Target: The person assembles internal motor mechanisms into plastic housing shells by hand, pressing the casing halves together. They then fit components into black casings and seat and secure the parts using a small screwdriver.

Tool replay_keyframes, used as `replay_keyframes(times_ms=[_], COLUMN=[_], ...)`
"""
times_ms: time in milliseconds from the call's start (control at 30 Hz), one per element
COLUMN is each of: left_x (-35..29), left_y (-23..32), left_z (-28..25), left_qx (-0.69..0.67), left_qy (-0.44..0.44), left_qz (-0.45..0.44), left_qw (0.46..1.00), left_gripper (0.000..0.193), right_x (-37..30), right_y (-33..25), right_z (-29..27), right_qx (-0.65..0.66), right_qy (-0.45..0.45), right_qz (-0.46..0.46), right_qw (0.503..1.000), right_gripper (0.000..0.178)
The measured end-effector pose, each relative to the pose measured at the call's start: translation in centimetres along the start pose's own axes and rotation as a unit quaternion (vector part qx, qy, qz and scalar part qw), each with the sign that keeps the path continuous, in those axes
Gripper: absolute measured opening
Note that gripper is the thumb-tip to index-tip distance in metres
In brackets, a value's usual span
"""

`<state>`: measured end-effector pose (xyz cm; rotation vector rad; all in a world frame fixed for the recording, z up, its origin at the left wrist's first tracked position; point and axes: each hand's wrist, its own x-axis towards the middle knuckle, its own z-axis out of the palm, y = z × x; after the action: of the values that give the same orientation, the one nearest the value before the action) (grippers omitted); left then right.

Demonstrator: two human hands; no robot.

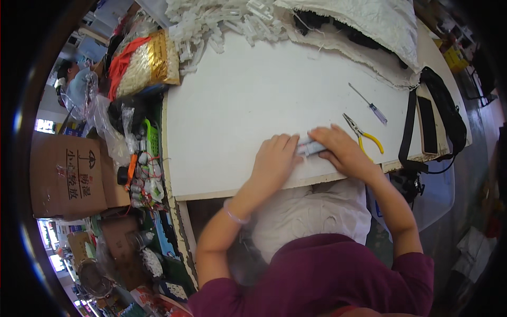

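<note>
Near the front edge of the white tabletop [227,111], a small pale grey-blue, tube-like piece [312,148] lies between my two hands. My left hand [275,158] closes on its left end, with the fingers bent together. My right hand [342,150] grips the other end between thumb and fingers. Much of the piece is hidden by the fingers, so its exact kind cannot be made out. Just right of my right hand are needle-nose pliers [361,133] with yellow handles, their jaws pointing away from me. Beyond them rests a screwdriver [376,112] with a clear purplish handle.
Translucent white plastic parts [227,24] are heaped at the far edge. A white woven sack [364,37] with black contents lies far right. A black strap [446,105] and a dark phone-like slab [426,124] are at the right edge. A cardboard box [68,174] stands left.
</note>
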<state>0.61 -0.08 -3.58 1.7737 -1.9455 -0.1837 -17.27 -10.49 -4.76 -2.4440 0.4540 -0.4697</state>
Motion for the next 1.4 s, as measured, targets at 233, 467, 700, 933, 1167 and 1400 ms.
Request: replay_keyframes(times_ms=[233,467,700,933,1167,1400], left_x=[-3.6,-4.4,-4.9,-8.8,-17.8,-22.8], left_y=[0.8,0.6,1.8,-0.3,-3.8,-5.2], left_z=[0.4,-1.0,-1.2,-3.0,-13.5,-8.4], left_qx=[-0.021,-0.054,-0.327,-0.337,-0.254,-0.094], left_qy=[0.207,0.218,0.122,0.095,-0.142,-0.287], left_qz=[0.109,0.142,-0.105,-0.208,-0.319,-0.407], left_qw=[0.972,0.964,0.931,0.913,0.902,0.862], left_gripper=[0.032,0.035,0.035,0.025,0.028,0.057], right_x=[-2.9,-3.8,-3.4,-2.2,1.2,8.4], right_y=[-2.7,-5.3,-4.4,-3.7,-0.3,5.0], right_z=[1.3,2.3,2.4,0.8,-5.6,-9.2], right_qx=[0.182,0.464,0.346,0.184,-0.002,-0.157], right_qy=[0.119,0.111,0.104,0.050,0.083,0.121], right_qz=[0.059,0.171,0.063,0.016,0.048,0.024], right_qw=[0.974,0.862,0.930,0.982,0.995,0.980], right_gripper=[0.076,0.073,0.068,0.066,0.032,0.031])
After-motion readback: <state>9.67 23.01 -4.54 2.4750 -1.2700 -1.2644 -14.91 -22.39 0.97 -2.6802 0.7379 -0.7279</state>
